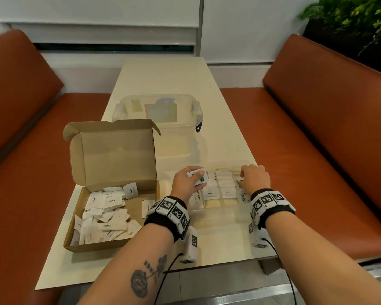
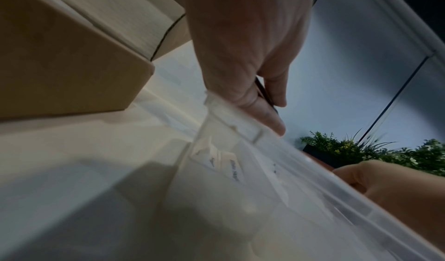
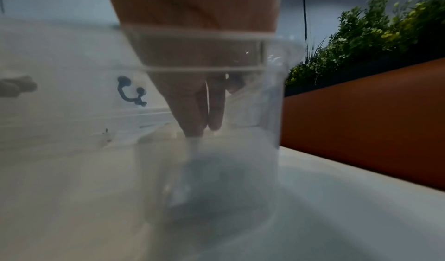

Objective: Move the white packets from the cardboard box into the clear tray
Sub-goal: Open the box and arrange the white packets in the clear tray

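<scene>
An open cardboard box (image 1: pixel 110 246) at the table's left holds a loose heap of white packets (image 1: pixel 101 223). Right of it lies the clear tray (image 1: pixel 216 206), divided into compartments with rows of packets marked Pepper, Salt and Stevia. My left hand (image 1: pixel 184 183) hovers over the tray's left end and grips a small stack of white packets (image 1: pixel 197 177) between thumb and fingers. My right hand (image 1: pixel 254 179) reaches down into the tray's right-hand compartment. In the right wrist view its fingertips (image 3: pixel 191 120) pinch the top edge of a white packet (image 3: pixel 194 145) behind the tray's wall (image 3: pixel 204 52).
A clear lidded storage container (image 1: pixel 158 119) stands behind the box and tray. Orange benches (image 1: pixel 317 128) flank the narrow table. Green plants (image 1: pixel 350 16) sit at the back right. The box's lid (image 1: pixel 112 150) stands upright right beside my left hand.
</scene>
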A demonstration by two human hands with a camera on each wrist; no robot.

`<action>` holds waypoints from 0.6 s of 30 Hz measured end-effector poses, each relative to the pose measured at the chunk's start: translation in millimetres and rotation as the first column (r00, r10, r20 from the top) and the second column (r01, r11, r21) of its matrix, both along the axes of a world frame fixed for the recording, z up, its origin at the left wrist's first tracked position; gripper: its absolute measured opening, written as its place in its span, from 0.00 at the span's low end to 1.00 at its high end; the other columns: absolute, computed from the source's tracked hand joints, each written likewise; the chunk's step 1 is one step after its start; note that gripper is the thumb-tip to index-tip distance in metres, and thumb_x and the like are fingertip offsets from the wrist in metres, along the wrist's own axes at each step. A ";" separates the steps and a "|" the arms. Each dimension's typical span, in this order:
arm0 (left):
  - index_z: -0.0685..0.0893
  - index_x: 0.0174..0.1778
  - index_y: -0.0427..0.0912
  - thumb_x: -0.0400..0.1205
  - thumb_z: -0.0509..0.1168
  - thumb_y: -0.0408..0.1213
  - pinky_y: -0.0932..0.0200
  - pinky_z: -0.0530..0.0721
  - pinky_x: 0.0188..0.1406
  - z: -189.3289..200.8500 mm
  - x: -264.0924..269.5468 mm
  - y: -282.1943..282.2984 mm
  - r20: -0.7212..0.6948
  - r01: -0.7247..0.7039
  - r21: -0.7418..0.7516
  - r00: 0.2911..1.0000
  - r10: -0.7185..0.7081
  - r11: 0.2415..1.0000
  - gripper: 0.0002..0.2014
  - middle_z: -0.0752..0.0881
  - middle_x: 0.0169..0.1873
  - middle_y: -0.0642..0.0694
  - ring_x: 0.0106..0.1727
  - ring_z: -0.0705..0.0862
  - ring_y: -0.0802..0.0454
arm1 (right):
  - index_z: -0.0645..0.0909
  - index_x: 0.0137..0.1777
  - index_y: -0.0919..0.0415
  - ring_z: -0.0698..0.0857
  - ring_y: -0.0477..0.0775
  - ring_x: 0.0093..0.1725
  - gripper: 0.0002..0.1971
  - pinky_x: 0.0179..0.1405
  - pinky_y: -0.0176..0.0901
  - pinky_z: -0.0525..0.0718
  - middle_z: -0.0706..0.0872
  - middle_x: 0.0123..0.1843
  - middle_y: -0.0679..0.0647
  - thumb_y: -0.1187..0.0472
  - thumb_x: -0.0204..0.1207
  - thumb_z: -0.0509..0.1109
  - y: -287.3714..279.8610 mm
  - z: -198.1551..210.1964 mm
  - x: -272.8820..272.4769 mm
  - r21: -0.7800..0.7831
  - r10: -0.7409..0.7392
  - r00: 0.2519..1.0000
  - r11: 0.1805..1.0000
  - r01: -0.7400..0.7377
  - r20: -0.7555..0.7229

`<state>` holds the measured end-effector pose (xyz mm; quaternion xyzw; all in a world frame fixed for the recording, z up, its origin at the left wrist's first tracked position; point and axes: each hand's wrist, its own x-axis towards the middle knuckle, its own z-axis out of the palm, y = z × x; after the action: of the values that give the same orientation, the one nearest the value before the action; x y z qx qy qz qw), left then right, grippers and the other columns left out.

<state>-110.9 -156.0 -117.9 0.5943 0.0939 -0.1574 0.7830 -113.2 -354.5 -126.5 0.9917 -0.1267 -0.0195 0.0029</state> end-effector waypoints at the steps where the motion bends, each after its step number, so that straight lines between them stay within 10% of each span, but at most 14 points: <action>1: 0.83 0.54 0.34 0.81 0.67 0.28 0.60 0.89 0.45 -0.2 -0.2 0.2 -0.002 0.000 -0.001 1.000 0.000 1.000 0.07 0.81 0.63 0.29 0.64 0.82 0.37 | 0.80 0.58 0.55 0.76 0.57 0.60 0.09 0.54 0.46 0.77 0.83 0.57 0.53 0.60 0.80 0.64 -0.2 -0.3 -0.7 0.010 0.004 1.000 1.000 -0.004 0.006; 12: 0.84 0.47 0.38 0.80 0.67 0.27 0.59 0.90 0.44 1.3 -1.4 -0.2 -0.012 -0.008 0.007 1.000 0.008 1.000 0.03 0.82 0.61 0.30 0.62 0.83 0.37 | 0.85 0.56 0.50 0.76 0.57 0.61 0.12 0.56 0.49 0.74 0.88 0.54 0.50 0.60 0.81 0.60 5.4 4.4 -5.2 0.084 -0.010 1.000 0.996 0.009 0.020; 15: 0.81 0.48 0.36 0.81 0.67 0.29 0.58 0.90 0.43 2.3 -1.5 -1.8 -0.027 -0.022 -0.012 0.999 0.021 1.000 0.02 0.81 0.55 0.33 0.55 0.84 0.40 | 0.86 0.51 0.55 0.82 0.55 0.53 0.10 0.51 0.48 0.82 0.89 0.48 0.52 0.57 0.81 0.63 20.8 13.9 -3.2 0.292 -0.020 0.977 0.955 -0.044 0.210; 18: 0.78 0.50 0.38 0.84 0.65 0.34 0.58 0.90 0.38 4.4 -1.8 -5.2 -0.036 -0.009 0.014 0.999 0.009 1.000 0.04 0.79 0.52 0.37 0.49 0.84 0.43 | 0.86 0.46 0.56 0.83 0.48 0.43 0.07 0.40 0.37 0.80 0.87 0.41 0.50 0.54 0.77 0.70 44.9 20.7 -4.3 0.666 -0.020 0.981 0.737 -0.117 0.194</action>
<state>-112.7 -161.1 -113.4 0.5964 0.1119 -0.1640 0.7777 -117.5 -309.5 -105.8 0.9257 -0.0848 0.0298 -0.3675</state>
